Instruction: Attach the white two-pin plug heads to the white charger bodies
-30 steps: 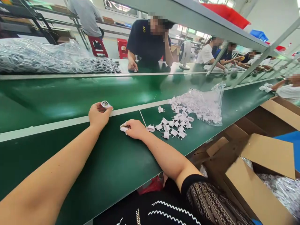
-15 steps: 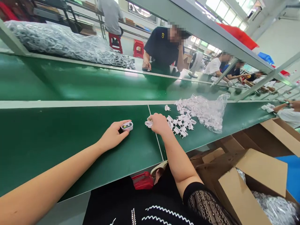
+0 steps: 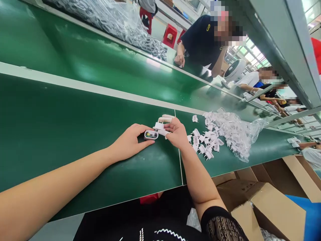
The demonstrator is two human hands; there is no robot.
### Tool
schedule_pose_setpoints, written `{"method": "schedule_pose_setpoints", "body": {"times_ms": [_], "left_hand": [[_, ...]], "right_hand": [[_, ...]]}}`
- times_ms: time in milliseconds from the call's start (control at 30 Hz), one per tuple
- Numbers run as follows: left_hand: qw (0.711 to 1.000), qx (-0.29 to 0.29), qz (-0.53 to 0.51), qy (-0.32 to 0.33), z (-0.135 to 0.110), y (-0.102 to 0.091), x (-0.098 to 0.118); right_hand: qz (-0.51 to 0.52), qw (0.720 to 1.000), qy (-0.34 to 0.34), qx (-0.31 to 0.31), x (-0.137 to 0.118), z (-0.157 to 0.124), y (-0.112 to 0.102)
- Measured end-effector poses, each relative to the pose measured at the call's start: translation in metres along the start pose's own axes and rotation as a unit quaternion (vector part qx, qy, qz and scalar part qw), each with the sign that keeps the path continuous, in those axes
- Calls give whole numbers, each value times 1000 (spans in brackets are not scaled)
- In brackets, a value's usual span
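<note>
Between the thumb and fingers of my left hand (image 3: pixel 134 142) is a white oval charger housing (image 3: pixel 151 135), its open end showing small electronic parts inside. My right hand (image 3: pixel 175 131), with white covers on some fingers, grips a white plug cap (image 3: pixel 158 126) with pins. The cap is close beside the housing's open end; whether the two touch I cannot tell. To the right of my right hand lies a loose pile of similar white plug caps (image 3: pixel 207 142), and one single cap (image 3: pixel 195 118) lies apart behind them.
A clear plastic bag (image 3: pixel 247 140) of caps spills onto the green bench (image 3: pixel 82 134). Cardboard boxes (image 3: pixel 278 204) stand below the right edge. Across the bench are a bag of grey parts (image 3: pixel 120 26), a person (image 3: pixel 200 40) and a white fan (image 3: pixel 234 70). A metal beam (image 3: pixel 283 43) runs overhead.
My right hand has lifted a plug cap from the bench and brought it left to the housing. My left hand still holds the housing. The camera view has tilted and turned.
</note>
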State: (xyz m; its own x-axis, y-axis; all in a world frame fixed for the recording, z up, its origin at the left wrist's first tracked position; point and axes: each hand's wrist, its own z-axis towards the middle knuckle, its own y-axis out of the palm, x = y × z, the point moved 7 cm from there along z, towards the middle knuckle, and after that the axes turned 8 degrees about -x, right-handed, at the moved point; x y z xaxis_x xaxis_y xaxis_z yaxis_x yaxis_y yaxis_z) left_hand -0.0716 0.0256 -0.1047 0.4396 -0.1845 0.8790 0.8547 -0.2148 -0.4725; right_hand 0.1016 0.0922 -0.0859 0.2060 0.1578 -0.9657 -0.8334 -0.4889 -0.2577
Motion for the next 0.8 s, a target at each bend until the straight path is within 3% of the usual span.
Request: {"method": "schedule_pose_setpoints", "body": {"times_ms": [333,467,800], "left_hand": [[1000,14,-5,3,-2,-2,4],[1000,13,2,-3,-2,-2,4],[1000,13,-16,0,-3,1,0]], "right_hand": [[174,983,52,-17,-6,-4,10],[121,991,-11,49,-13,-6,3],[-31,997,-67,39,-41,-26,27]]}}
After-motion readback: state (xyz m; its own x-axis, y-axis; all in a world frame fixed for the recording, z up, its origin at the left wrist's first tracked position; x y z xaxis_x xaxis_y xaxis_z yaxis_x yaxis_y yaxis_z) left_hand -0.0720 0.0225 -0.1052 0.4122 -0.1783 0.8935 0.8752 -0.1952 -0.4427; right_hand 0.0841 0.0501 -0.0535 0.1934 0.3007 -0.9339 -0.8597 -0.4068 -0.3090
